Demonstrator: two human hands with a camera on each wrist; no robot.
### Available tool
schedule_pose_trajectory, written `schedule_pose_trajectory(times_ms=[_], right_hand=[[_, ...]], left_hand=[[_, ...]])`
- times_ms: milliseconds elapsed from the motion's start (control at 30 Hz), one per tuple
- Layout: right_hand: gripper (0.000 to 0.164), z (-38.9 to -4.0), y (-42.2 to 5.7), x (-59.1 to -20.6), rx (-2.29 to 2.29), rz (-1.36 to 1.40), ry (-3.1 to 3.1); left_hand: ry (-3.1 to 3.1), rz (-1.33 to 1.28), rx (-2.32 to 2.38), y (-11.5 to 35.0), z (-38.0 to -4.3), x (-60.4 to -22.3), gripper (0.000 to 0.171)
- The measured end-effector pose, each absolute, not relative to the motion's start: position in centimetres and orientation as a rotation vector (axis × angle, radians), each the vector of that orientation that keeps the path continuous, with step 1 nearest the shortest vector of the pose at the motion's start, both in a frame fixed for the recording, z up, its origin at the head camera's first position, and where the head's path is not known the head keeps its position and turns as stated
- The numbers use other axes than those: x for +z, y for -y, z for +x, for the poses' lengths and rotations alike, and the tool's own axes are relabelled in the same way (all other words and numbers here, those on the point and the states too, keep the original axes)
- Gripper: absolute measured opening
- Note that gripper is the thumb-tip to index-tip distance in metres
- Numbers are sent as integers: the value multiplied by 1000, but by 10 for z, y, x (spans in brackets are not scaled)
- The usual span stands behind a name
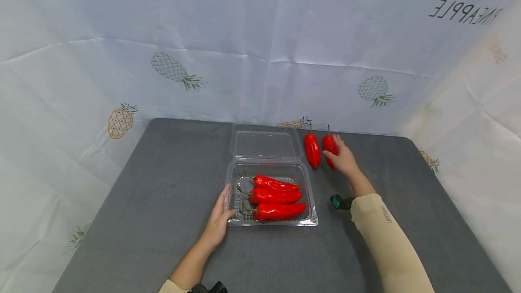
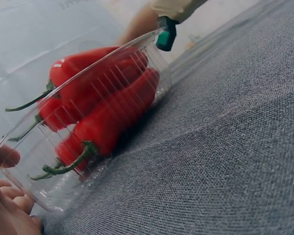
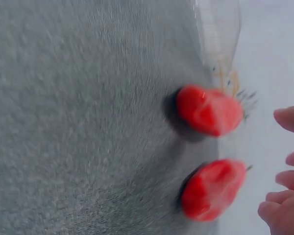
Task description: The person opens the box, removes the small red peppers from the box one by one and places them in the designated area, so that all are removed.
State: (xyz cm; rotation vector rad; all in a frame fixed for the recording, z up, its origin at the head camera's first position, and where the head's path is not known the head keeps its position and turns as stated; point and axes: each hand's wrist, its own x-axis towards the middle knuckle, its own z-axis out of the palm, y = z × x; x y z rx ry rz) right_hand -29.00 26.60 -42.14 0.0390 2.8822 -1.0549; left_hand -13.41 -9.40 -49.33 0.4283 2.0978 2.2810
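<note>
A clear plastic container [image 1: 312, 211] stands on the table with its hinged lid [image 1: 266, 143] laid back. Three long red peppers [image 1: 277, 196] show from above inside it, green stems to the left. My left hand [image 1: 217, 220] grips the container's left side, its thumb [image 2: 7, 155] at the rim and its other fingers outside the wall. Two more red peppers lie right of the lid, a left one [image 1: 312, 149] and a right one [image 1: 329, 143]. Over the right one reaches my right hand [image 1: 345, 159], thumb and fingers spread apart, holding nothing; it partly covers that pepper in the head view.
The grey cloth-covered table [image 1: 163, 184] ends at the back against a white curtain [image 1: 260, 21] printed with pineapples. A dark strap device with a green part [image 1: 335, 201] sits on my right wrist, and a black one [image 1: 209, 288] on the left.
</note>
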Motion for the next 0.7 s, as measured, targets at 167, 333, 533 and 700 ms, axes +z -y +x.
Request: schedule_pose_trajectory(times_ms=[167, 333, 533, 700], right_hand=[[73, -278, -253, -415, -941, -174, -2915], [74, -266, -240, -406, -922, -319, -2879], [73, -251, -228, -397, -914, -473, -2814], [71, -239, -218, -391, -885, -593, -2750]], left_hand=[[-2097, 429, 2283, 93, -134, -493, 67], [-2097, 429, 2283, 93, -134, -493, 67], [-2096, 430, 2282, 94, -134, -493, 67], [-2109, 438, 2276, 94, -135, -494, 66]])
